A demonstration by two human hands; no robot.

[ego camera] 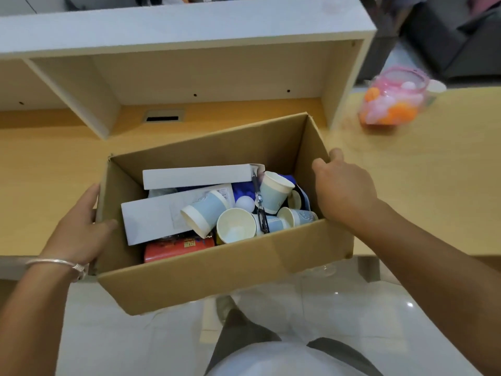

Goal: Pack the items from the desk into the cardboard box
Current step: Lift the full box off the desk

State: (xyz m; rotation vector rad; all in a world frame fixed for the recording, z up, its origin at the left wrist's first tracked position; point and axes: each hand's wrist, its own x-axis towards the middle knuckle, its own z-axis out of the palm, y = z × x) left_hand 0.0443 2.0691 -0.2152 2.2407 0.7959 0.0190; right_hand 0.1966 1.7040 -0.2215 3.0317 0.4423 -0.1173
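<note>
- Cardboard box (225, 278) sits in the middle, open top, half off the front edge of the desk (433, 202). Plain brown, no flaps showing.
- Long side runs from 8 o'clock to 2 o'clock, far end turned a bit to the right.
- Inside: paper cups (235, 223) w/ blue bands lying on their sides, two white flat boxes (198, 175), a white ball (244, 204), a red pack (176, 248), a black pen (259, 204).
- Left hand (78, 232) grips the box's left wall, thumb hooked over the rim.
- Right hand (341, 194) grips the right wall, fingers curled over the rim.
- Pink jar (393, 101) of orange & white balls at 2 o'clock, well apart.
- Shelf unit (189, 31) at 12 o'clock, behind the box.
</note>
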